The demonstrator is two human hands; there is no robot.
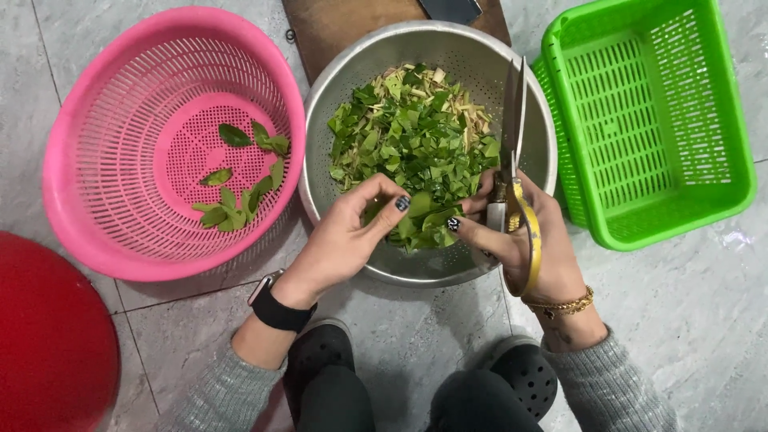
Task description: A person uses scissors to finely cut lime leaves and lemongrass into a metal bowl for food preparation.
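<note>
Steel, round and perforated, the colander point(352, 72) sits on the grey tiled floor point(688, 320) straight ahead of the person, heaped with chopped green leaves point(416, 136) and some pale cut stems toward its far side. Both hands work over its near rim. The left hand point(344, 240) — a black watch point(276, 308) on its wrist — has thumb and fingertips curled together around a few whole leaves point(424, 220) just above the pile, so it is closed in a pinch on them. The right hand point(536, 248) has its fingers wrapped through the yellow handles of a pair of scissors point(514, 136), gripping them firmly; its forefinger also reaches across to touch the same leaves. The scissor blades point away from the person, nearly together, over the colander's right edge. A gold chain bracelet point(564, 304) circles the right wrist.

To the left, touching the colander's side, a pink plastic basket point(104, 104) holds a scatter of whole leaves point(240, 184). To the right stands a green rectangular basket point(640, 120) — just beside the colander. A wooden board point(336, 28) lies beyond the colander, partly under it, and a red rounded thing point(48, 336) fills the near left corner. Black perforated clogs point(528, 372) and grey sleeves show at the bottom.
</note>
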